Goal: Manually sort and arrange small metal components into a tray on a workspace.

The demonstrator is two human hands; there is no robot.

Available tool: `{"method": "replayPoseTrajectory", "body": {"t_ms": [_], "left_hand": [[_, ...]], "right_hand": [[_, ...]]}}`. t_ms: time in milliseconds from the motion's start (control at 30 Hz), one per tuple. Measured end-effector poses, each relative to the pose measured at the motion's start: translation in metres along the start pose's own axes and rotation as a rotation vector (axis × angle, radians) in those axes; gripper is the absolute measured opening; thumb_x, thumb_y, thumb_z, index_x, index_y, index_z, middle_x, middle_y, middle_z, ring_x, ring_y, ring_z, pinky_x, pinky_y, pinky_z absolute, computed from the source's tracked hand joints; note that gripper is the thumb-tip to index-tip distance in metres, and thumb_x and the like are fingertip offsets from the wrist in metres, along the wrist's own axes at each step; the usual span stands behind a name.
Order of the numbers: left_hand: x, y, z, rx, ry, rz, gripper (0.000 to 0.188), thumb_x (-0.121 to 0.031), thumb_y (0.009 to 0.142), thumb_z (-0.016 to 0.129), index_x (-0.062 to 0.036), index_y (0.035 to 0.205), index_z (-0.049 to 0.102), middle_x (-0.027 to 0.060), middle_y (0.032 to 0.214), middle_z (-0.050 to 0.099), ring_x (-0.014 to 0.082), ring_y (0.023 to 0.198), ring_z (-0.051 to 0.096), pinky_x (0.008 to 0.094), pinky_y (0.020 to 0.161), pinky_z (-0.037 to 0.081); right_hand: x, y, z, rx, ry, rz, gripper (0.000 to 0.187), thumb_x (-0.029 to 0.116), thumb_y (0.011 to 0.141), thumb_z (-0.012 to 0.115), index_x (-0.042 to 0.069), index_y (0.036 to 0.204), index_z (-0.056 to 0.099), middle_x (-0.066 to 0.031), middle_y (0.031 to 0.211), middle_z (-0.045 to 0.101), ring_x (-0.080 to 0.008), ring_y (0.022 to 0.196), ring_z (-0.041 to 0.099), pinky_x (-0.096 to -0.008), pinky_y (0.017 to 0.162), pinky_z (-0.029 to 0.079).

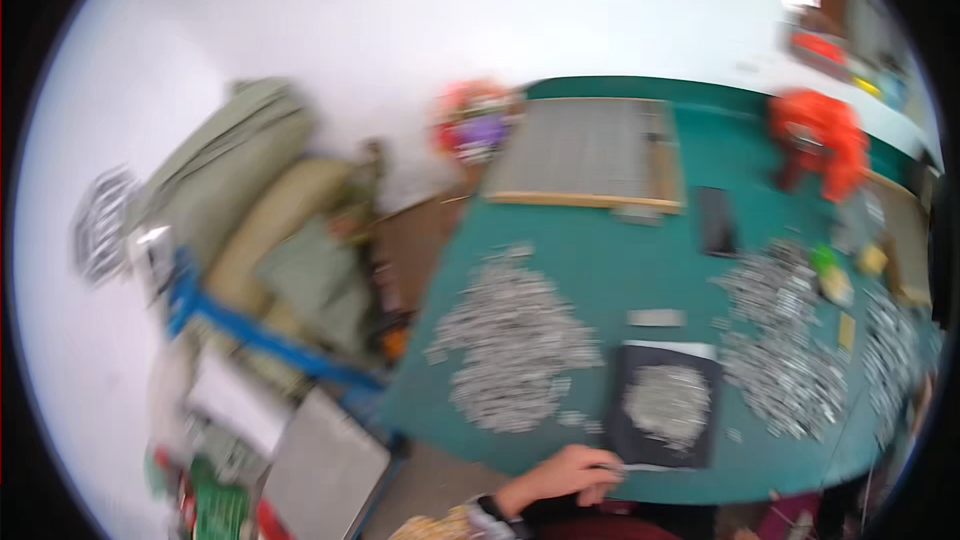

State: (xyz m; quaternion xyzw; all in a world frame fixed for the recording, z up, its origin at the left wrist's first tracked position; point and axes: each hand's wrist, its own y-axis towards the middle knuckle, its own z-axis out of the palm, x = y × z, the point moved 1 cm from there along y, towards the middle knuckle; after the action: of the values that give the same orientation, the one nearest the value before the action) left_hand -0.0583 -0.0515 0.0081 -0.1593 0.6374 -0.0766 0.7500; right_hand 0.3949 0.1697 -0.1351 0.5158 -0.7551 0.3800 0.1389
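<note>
My left hand (568,474) is at the near edge of the green table, just left of a black mat (620,420). Its fingers are curled together; blur hides what they hold, if anything. A dark band circles that wrist. On the mat lies a rounded pile of small silvery metal pieces (668,406). A larger heap of similar pieces (515,345) spreads beyond my left hand, with a few strays close to the fingers. My right hand is out of view.
More metal heaps (785,380) cover the right side of the green table (640,275). Farther back are a wood-framed grey panel (580,150), a dark phone-like slab (716,220) and a red bag (820,140). Stuffed sacks (230,170) and a blue frame (270,340) stand left.
</note>
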Motion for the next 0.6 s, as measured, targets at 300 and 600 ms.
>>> {"method": "replayPoseTrajectory", "body": {"t_ms": [300,600], "left_hand": [[0.011,0.006,0.005,-0.022,-0.348,0.016,0.016,-0.009,0.093,0.058,0.0054,0.096,0.062,0.0076,0.068,0.06,0.0143,0.049,0.064,0.0227,0.04,0.048],[0.008,0.009,0.003,-0.007,-0.357,0.047,0.015,-0.008,0.092,0.058,0.0058,0.094,0.063,0.0076,0.068,0.061,0.0144,0.048,0.065,0.023,0.04,0.048]], "right_hand": [[0.001,0.138,-0.029,0.277,-0.208,-0.431,0.015,0.02,0.086,0.061,0.011,0.091,0.071,-0.0215,0.1,0.066,-0.0382,0.088,0.066,-0.0449,0.072,0.053],[-0.007,0.098,-0.026,0.284,-0.32,-0.471,0.014,0.019,0.084,0.06,0.01,0.087,0.07,-0.0204,0.094,0.065,-0.0368,0.084,0.065,-0.0441,0.069,0.052]]}}
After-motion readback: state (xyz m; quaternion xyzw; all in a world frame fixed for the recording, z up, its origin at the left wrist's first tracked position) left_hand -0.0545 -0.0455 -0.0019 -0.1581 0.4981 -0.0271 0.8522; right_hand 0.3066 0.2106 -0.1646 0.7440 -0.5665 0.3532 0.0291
